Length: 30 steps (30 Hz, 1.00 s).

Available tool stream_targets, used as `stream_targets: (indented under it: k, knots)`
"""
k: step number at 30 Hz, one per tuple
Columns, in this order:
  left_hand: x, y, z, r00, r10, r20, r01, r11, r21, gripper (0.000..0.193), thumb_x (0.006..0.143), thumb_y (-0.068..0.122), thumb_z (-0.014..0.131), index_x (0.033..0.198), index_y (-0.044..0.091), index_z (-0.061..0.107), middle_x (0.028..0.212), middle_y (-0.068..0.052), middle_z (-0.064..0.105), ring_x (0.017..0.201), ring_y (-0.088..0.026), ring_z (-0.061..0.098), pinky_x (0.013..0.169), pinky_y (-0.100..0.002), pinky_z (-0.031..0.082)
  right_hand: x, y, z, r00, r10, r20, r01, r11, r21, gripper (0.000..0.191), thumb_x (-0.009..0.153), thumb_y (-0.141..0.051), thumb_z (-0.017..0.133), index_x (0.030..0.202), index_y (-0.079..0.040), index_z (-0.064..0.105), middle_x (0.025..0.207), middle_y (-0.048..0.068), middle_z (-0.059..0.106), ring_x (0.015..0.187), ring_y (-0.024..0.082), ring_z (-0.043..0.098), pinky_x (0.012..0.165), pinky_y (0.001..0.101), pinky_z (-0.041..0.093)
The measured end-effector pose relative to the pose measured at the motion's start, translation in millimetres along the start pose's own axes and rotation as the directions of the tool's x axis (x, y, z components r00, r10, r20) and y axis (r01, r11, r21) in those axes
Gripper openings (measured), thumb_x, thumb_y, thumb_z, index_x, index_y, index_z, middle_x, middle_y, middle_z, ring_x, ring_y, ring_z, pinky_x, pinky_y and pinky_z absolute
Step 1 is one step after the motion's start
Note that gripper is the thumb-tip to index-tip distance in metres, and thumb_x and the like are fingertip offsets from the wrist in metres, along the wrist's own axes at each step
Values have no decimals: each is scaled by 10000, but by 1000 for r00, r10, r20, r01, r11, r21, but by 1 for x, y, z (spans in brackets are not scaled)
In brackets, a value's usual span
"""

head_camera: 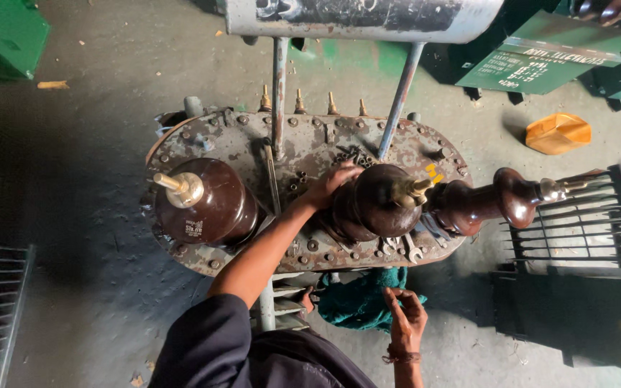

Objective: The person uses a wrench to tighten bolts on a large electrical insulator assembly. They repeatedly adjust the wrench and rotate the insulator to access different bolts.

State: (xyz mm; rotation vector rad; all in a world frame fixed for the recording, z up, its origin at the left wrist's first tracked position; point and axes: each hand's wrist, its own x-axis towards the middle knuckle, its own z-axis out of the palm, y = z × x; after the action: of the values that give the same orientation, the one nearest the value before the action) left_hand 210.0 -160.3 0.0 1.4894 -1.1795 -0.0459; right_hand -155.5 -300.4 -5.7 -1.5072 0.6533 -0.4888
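My left grip [332,183] is laid open against the middle brown insulator [375,201], fingers spread on its side, not clenched. My right grip [405,316] pinches the green rag [357,302] down by the lid's near edge. That insulator sits upright on the rusty bolted lid [310,144], between two others. Looks like I'm steadying it mid-cleaning; wiping next needs the rag brought up.
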Motion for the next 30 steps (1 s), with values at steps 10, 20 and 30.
stream_targets:
  k: [10,20,30]
  knots:
    - [-6,4,0,999,26,-23,-28,996,-82,415,970,222,635,1306,-22,643,1318,-196,663,1244,-348,626,1093,-420,466,6,4,5,1000,21,7,-21,999,44,89,913,-27,744,947,19,677,929,33,710,880,106,655,809,241,514]
    - [3,22,-5,994,-108,5,108,992,-60,353,961,191,655,1242,-19,690,1199,-194,708,1156,-307,688,1028,-388,540,3,0,12,999,8,39,-10,999,42,75,918,-23,733,962,18,688,938,32,719,883,97,654,828,231,509]
    - [-5,15,-5,997,-72,-19,73,997,7,473,921,246,665,1305,-29,641,1261,-216,677,1200,-332,659,1039,-398,511,-1,3,4,999,35,-12,-34,999,36,83,892,-11,740,951,11,686,938,14,710,882,81,644,822,225,505]
